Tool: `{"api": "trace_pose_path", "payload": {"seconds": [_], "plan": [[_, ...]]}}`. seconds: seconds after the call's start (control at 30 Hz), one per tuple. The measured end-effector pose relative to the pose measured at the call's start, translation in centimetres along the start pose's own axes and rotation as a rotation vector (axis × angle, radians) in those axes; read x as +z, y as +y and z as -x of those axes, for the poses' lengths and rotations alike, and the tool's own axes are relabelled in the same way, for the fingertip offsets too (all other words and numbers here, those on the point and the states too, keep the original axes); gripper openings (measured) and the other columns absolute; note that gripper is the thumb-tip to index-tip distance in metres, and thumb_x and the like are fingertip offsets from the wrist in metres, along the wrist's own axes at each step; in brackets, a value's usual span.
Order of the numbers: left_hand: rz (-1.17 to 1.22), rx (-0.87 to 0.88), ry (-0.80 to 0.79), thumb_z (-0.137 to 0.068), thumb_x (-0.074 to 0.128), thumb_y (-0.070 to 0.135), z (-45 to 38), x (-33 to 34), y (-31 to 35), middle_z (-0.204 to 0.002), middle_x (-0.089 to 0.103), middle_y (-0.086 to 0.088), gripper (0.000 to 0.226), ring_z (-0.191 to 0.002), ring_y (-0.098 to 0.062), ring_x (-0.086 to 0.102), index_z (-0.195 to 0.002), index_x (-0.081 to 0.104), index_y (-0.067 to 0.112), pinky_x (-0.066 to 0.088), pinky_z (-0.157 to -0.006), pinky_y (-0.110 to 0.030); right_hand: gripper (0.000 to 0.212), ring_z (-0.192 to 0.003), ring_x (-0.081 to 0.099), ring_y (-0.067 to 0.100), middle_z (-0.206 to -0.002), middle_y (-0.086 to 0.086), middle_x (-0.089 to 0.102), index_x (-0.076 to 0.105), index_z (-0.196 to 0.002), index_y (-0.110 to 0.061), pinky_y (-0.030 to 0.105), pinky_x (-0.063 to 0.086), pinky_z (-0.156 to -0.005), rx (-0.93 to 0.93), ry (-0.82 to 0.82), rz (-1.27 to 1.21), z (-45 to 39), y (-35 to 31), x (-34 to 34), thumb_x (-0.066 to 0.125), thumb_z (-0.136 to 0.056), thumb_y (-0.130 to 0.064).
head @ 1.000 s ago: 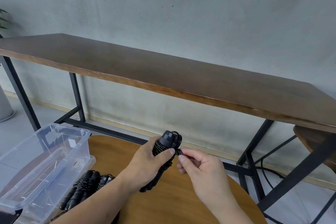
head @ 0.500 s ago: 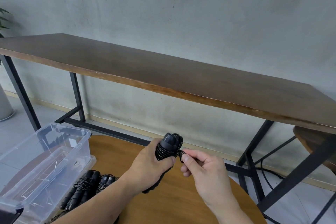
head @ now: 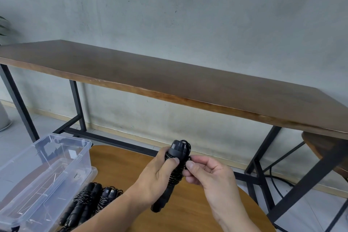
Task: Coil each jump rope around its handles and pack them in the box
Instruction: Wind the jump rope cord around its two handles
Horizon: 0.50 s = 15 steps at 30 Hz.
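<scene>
Long dark wooden bench-table (head: 169, 73) runs along the far wall, bare top, black metal legs; not part of the work, just backdrop. Near it, lower, the round wooden table (head: 197, 213) serves as the work surface, so everything for the task sits within arm's reach on it.

Clear plastic box (head: 43, 173) stands at the near left on that table, lid off, mouth up, ready to receive bundles. Looks empty, though clear walls make it hard to be sure. A small pale sticker shows on its far wall; nothing readable on it.

Two finished rope bundles (head: 90, 203) lie just right of the box, touching or almost touching its side, parked there probably to go in together later. Cord wrapped tight round paired black handles.

Left hand (head: 158, 175) grips the jump rope (head: 174, 167) in the middle of the scene, above the table, fingers curled round the coiled part, thumb pressed on the wraps so they don't spring loose. Handles tilt, caps up and far, butt ends down and near.

Right hand (head: 209, 173) just right of it, thumb and forefinger pinching the loose cord end beside the coil, other fingers curled. Judging by this, it's the tuck-in or last wrap that locks the coil; packing not yet started.

No brand, label or writing legible anywhere: handles plain black, caps faceted.
</scene>
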<state>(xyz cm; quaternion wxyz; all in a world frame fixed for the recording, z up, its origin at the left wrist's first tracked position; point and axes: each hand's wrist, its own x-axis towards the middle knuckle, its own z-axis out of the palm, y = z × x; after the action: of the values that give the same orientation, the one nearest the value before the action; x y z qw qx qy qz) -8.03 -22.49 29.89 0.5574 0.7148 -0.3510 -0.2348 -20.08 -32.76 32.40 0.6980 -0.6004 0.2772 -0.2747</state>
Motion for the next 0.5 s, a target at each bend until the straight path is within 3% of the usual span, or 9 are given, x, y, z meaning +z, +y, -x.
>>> {"api": "trace_pose_path", "payload": {"seconds": [0.1, 0.2, 0.37, 0.5], "plan": [[0.031, -0.026, -0.006, -0.085, 0.037, 0.054, -0.1, 0.1, 0.0, -0.092, 0.067, 0.012, 0.029, -0.089, -0.002, 0.059, -0.103, 0.056, 0.043, 0.044, -0.077, -0.024, 0.013, -0.066, 0.071, 0.021, -0.077, 0.018, 0.074, 0.071, -0.096, -0.003, 0.023, 0.058, -0.061, 0.017, 0.013, -0.037, 0.0, -0.1, -0.1, 0.073, -0.083, 0.001], [0.050, -0.021, 0.021, -0.095, 0.040, 0.052, -0.1, 0.2, -0.1, -0.093, 0.068, 0.008, 0.029, -0.088, -0.004, 0.061, -0.106, 0.058, 0.033, 0.048, -0.080, -0.025, 0.015, -0.067, 0.070, 0.021, -0.079, 0.018, 0.074, 0.071, -0.097, -0.004, 0.022, 0.057, -0.060, 0.039, 0.017, -0.061, 0.0, 0.0, -0.1, 0.073, -0.083, -0.001], [0.089, -0.037, 0.059, -0.102, 0.043, 0.037, -0.2, 0.2, -0.3, -0.080, 0.065, 0.008, 0.020, -0.071, 0.003, 0.059, -0.102, 0.060, 0.025, 0.045, -0.065, -0.012, 0.022, -0.066, 0.070, 0.017, -0.080, 0.016, 0.074, 0.067, -0.103, -0.001, 0.020, 0.056, -0.057, 0.111, 0.124, -0.233, -0.5, 0.5, -0.5, 0.073, -0.083, -0.001], [0.037, -0.018, 0.060, -0.102, 0.043, 0.038, -0.2, 0.1, -0.3, -0.082, 0.066, 0.006, 0.020, -0.072, 0.002, 0.059, -0.103, 0.059, 0.026, 0.047, -0.066, -0.014, 0.017, -0.069, 0.071, 0.017, -0.078, 0.012, 0.074, 0.069, -0.101, 0.003, 0.019, 0.057, -0.059, 0.128, 0.145, -0.262, -1.0, 0.9, -0.5, 0.071, -0.085, -0.002]]}}
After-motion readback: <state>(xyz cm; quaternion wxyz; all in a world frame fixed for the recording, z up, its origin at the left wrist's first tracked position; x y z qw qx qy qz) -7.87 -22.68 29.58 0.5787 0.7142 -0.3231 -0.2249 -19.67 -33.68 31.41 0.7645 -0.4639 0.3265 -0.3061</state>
